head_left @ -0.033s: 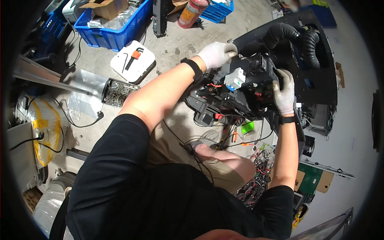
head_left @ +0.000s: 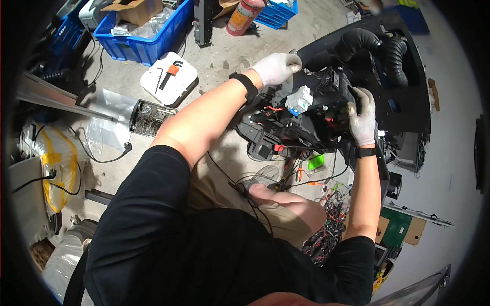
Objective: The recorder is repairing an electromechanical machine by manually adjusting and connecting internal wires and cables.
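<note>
A black machine assembly [head_left: 316, 125] with exposed wires and a small white-and-blue electrical block [head_left: 299, 99] stands in front of me. My left hand [head_left: 277, 69], in a white glove, is closed at the machine's upper left edge. What its curled fingers pinch is hidden. On the right side of the machine's black housing [head_left: 326, 86], my gloved right hand [head_left: 363, 116] grips the edge with bent fingers. Behind the housing, a black corrugated hose [head_left: 394, 61] curves across a large black panel [head_left: 413, 109].
A white stool-like top [head_left: 184, 79] carries hex keys with an orange holder [head_left: 172, 70]. Beyond it are a blue crate [head_left: 122, 46] and a red fire extinguisher [head_left: 245, 17]. Tangled cables [head_left: 326, 224] lie by my leg, near a green tray [head_left: 316, 162] and orange-handled pliers [head_left: 299, 173].
</note>
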`<state>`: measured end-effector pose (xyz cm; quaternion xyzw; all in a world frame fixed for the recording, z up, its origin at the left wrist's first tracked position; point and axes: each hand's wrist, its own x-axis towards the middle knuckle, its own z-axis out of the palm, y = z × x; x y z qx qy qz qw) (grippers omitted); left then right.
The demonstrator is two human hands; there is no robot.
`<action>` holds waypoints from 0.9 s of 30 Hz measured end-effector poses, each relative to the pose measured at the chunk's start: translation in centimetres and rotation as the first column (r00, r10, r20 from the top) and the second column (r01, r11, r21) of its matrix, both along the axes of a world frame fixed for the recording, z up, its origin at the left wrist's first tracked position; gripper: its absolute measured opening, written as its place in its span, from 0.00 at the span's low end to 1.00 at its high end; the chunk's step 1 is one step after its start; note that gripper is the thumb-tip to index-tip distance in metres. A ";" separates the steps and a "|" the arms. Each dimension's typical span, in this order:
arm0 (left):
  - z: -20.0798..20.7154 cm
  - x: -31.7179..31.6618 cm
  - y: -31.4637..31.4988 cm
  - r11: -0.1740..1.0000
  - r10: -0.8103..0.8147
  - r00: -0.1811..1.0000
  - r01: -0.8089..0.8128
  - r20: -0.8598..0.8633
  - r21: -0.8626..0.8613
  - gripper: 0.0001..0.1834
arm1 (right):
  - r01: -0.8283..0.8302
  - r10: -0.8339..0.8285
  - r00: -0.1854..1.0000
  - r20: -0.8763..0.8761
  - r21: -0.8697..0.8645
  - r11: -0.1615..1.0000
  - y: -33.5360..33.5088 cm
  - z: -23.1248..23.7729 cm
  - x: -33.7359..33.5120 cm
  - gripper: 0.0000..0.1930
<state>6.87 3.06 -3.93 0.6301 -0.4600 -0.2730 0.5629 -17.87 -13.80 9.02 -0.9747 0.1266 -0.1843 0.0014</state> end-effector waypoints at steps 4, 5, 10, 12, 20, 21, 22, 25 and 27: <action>-0.1 1.6 -1.0 0.994 -0.090 0.995 0.092 -0.041 0.057 0.14 | -0.019 0.019 1.000 -0.003 -0.012 1.000 0.2 0.1 0.3 0.23; -0.3 1.8 -1.5 0.971 -0.132 0.863 0.212 -0.488 0.112 0.14 | -0.029 0.029 1.000 0.000 -0.016 0.999 0.2 0.2 0.4 0.23; 0.6 1.4 -1.2 0.954 -0.125 0.660 0.284 -0.741 0.092 0.15 | -0.018 0.018 1.000 0.017 -0.009 1.000 0.3 0.4 0.3 0.24; 1.3 1.3 -0.4 0.957 -0.136 0.751 0.267 -0.646 0.109 0.15 | -0.067 0.070 0.994 0.087 -0.033 0.997 1.1 0.0 1.0 0.24; 1.9 1.6 -0.7 0.973 -0.142 0.923 0.197 -0.358 0.121 0.15 | -0.200 -0.177 0.828 -0.532 -0.575 0.793 7.6 1.1 13.9 0.09; 1.9 1.5 -0.7 0.975 -0.127 0.926 0.183 -0.356 0.128 0.15 | -0.209 -0.215 0.779 -0.590 -0.567 0.797 8.1 1.1 15.2 0.09; 1.9 1.4 -0.6 0.977 -0.108 0.928 0.165 -0.356 0.134 0.16 | -0.222 -0.249 0.724 -0.644 -0.559 0.799 8.7 1.4 16.3 0.09; 1.3 1.0 -0.9 0.985 -0.097 0.921 0.142 -0.378 0.093 0.17 | -0.245 -0.237 0.672 -0.702 -0.512 0.823 7.6 0.8 17.5 0.10; 1.1 1.3 -0.8 0.982 -0.113 0.908 0.164 -0.403 0.093 0.17 | -0.250 -0.220 0.655 -0.723 -0.482 0.840 7.1 0.7 17.5 0.10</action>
